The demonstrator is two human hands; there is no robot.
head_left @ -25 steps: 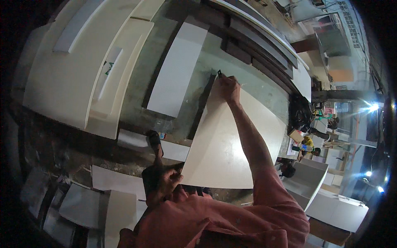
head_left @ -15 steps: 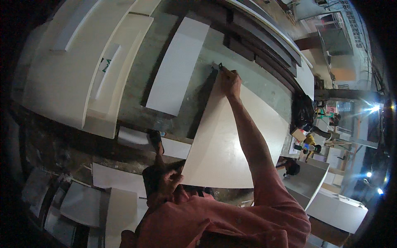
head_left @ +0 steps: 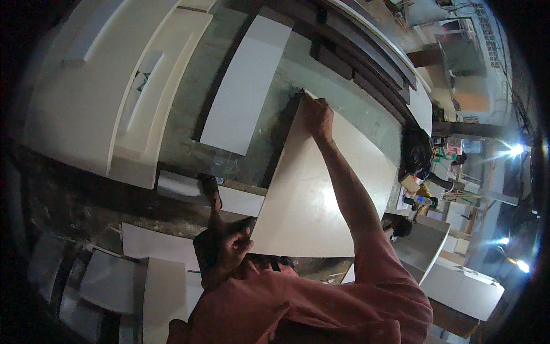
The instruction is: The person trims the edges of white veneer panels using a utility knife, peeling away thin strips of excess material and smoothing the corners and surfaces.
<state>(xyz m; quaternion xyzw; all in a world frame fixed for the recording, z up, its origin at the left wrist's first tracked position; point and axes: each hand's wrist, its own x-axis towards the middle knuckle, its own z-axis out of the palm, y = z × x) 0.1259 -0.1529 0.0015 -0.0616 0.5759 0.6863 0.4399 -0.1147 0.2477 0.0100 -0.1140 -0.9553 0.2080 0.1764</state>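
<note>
The right grip point(head_left: 318, 117) pinched a small dark object point(head_left: 301, 92) at a corner of the pale panel point(head_left: 298, 200). The left grip point(head_left: 234, 249) curled beside the panel, its hold unclear.

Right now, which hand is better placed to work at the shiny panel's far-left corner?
Probably the right hand: it is at that corner, its arm stretched over the panel. The left hand is down by the near-left corner.

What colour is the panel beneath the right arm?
The panel is cream, best seen in the head view.
</note>
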